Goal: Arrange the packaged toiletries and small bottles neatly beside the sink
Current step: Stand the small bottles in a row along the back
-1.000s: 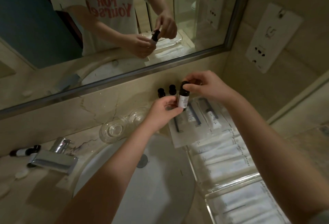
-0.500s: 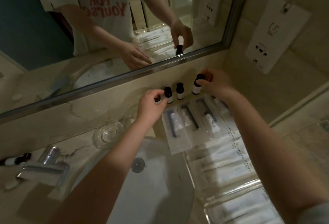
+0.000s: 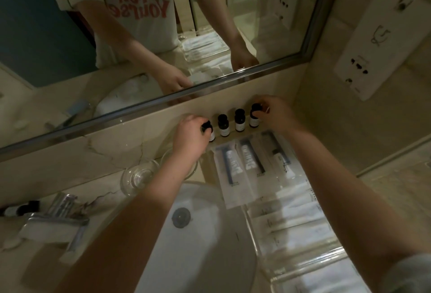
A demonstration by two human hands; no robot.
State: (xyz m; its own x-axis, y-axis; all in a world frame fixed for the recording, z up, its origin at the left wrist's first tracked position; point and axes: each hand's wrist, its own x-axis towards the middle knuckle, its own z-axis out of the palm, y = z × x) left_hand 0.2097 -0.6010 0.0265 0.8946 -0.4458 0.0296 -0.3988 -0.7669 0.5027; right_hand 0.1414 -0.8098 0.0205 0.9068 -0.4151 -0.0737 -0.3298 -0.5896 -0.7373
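Left hand (image 3: 189,134) fingers pinch the cap of the end bottle (image 3: 208,132); right hand (image 3: 275,115) fingers grip the cap of the far bottle (image 3: 254,117). That far bottle, lifted half a second ago, now stands in line: four bottles in a row along the counter's back edge, under the mirror (image 3: 163,36). Both arms reach forward over the sink (image 3: 210,234), packets (image 3: 247,164) lying just before the row.

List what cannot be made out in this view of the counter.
Head view only:
- Leftmost bottle: mostly covered by the left hand.
- Bottle labels: print too small.
- Clear tray: cut off at the bottom edge.
- Dark bottle behind the faucet: dim, blurred.
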